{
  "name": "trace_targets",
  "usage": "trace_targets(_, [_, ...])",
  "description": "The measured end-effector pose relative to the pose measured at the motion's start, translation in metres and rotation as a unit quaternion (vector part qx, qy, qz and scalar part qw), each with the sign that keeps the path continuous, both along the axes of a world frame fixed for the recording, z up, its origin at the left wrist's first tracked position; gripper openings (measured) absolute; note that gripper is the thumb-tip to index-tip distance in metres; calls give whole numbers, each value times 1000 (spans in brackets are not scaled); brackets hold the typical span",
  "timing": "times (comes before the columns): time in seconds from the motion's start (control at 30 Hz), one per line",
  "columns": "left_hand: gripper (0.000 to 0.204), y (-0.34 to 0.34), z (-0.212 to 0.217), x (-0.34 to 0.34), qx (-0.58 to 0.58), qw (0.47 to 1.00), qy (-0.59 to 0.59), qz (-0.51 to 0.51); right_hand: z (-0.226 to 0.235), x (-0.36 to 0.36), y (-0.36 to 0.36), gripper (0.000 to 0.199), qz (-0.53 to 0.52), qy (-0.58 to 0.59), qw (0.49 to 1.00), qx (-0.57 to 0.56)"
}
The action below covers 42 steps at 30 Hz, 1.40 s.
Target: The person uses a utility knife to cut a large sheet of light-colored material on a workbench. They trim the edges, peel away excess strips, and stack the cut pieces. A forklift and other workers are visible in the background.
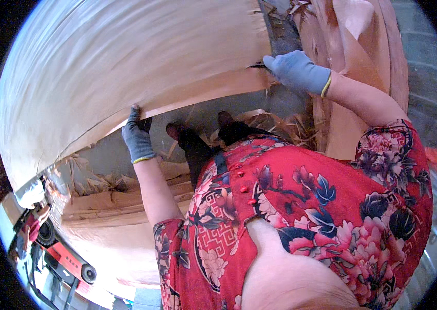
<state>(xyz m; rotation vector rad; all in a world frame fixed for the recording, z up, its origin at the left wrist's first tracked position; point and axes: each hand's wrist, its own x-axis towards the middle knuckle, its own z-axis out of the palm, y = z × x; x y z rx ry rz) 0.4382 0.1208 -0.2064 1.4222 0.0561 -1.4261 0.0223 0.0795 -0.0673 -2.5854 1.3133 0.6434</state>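
A wide stack of pale tan wood veneer sheets point(151, 51) fills the upper left, its near edge running in front of me. My left hand point(138, 137), in a grey knitted glove with a yellow cuff, grips that edge, thumb on top and fingers partly hidden below. At the right end, my right hand point(298, 71), in a matching glove, is closed on the corner of the top veneer sheet. Between my hands, a darker strip of veneer point(208, 87) shows along the edge. A small dark gap opens beside my right fingertips.
Torn veneer scraps point(296, 126) litter the grey floor point(275, 106) around my feet. More veneer sheets point(355, 77) stand or hang at the right, and another veneer stack point(120, 212) lies at the lower left. Beyond it are a red vehicle point(66, 258) and a person point(33, 230).
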Motion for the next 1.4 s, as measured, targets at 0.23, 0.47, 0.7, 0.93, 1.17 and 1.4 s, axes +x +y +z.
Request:
trace_targets(0.23, [20, -5, -8, 0, -17, 998, 62, 21, 3, -47, 11, 20, -18, 5, 1000, -1])
trace_targets(0.47, [26, -15, 10, -30, -90, 996, -2, -17, 6, -167, 53, 22, -221, 126, 966, 49])
trace_targets(0.7, [15, 23, 15, -30, 13, 995, -49, -84, -47, -144, 29, 48, -335, -351, 870, -84])
trace_targets(0.93, [31, 76, -2, -55, -103, 980, 141, 92, -117, -118, 43, 44, -411, -599, 686, 34])
trace_targets(1.17, [26, 80, 61, -67, -110, 977, 156, 92, -32, 50, 43, 42, -229, -614, 738, 161])
trace_targets(1.4, [26, 101, 84, -89, -159, 967, 197, 37, 17, 115, 58, 54, -209, -494, 763, 360])
